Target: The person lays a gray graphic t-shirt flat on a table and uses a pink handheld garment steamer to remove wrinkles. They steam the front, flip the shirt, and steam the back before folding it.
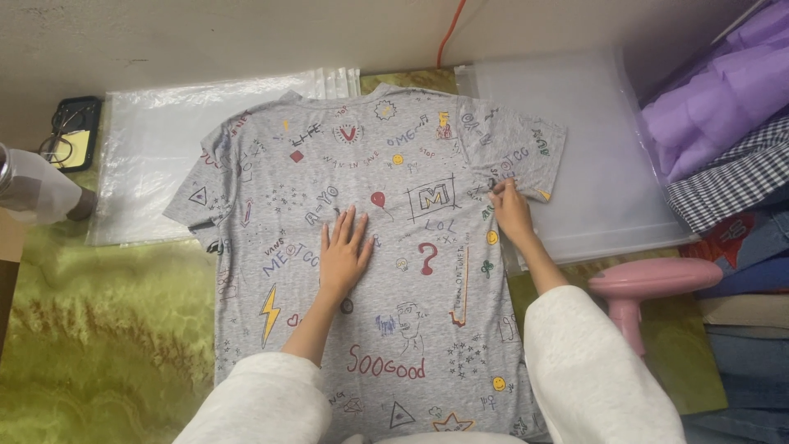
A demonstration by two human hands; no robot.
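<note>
Fabric lies flat under me: the grey printed T-shirt [370, 247] spreads neck-away on the green table [107, 329]. My left hand [343, 251] presses open-palmed on its middle; my right hand [511, 210], nearer the right sleeve [518, 152], pinches the seam there.

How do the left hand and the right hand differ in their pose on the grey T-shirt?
The left hand lies flat with fingers spread on the middle of the grey T-shirt; the right hand is at the shirt's edge below the sleeve, fingers bent, pinching the fabric. The left hand holds nothing; the right hand grips cloth. Both touch the shirt and wear white sleeves.
</note>
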